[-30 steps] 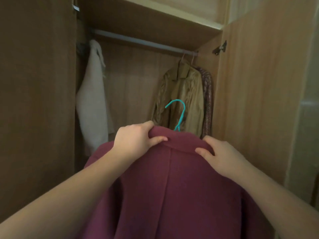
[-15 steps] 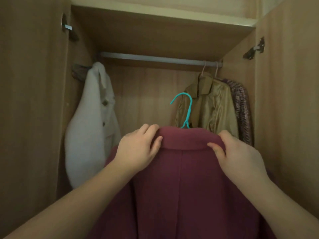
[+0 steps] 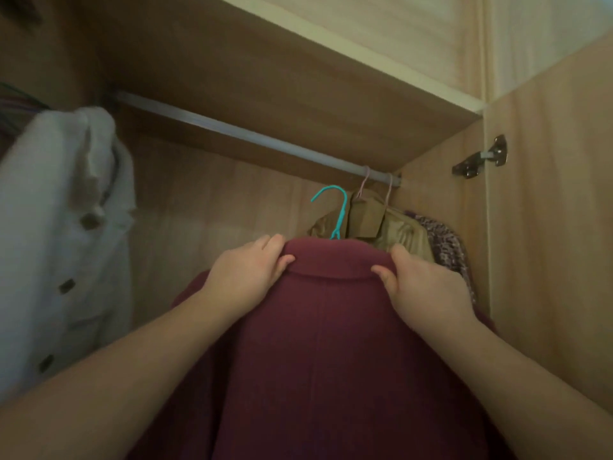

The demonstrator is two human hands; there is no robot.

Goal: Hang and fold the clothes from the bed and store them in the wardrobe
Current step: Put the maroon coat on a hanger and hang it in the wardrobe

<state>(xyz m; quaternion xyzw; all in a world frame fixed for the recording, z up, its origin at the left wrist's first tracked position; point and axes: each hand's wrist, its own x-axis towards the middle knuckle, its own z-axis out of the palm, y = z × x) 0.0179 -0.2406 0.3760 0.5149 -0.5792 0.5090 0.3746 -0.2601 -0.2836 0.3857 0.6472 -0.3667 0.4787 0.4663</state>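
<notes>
A maroon coat [image 3: 328, 353] fills the lower middle of the head view, its back towards me, on a teal hanger [image 3: 336, 210] whose hook sticks up above the collar. My left hand [image 3: 247, 273] grips the collar's left side and my right hand [image 3: 428, 287] grips its right side. The hook is below the grey wardrobe rail [image 3: 238, 134] and does not touch it. The hanger's arms are hidden inside the coat.
A white buttoned jacket [image 3: 63, 234] hangs at the left of the wardrobe. At the right end of the rail hang an olive jacket [image 3: 388, 227] and a patterned garment [image 3: 447, 247]. The open door [image 3: 550, 227] with a metal hinge [image 3: 481, 161] stands at the right.
The coat and both hands have risen towards the rail and further into the wardrobe. The view has tilted up, showing more of the shelf above the rail.
</notes>
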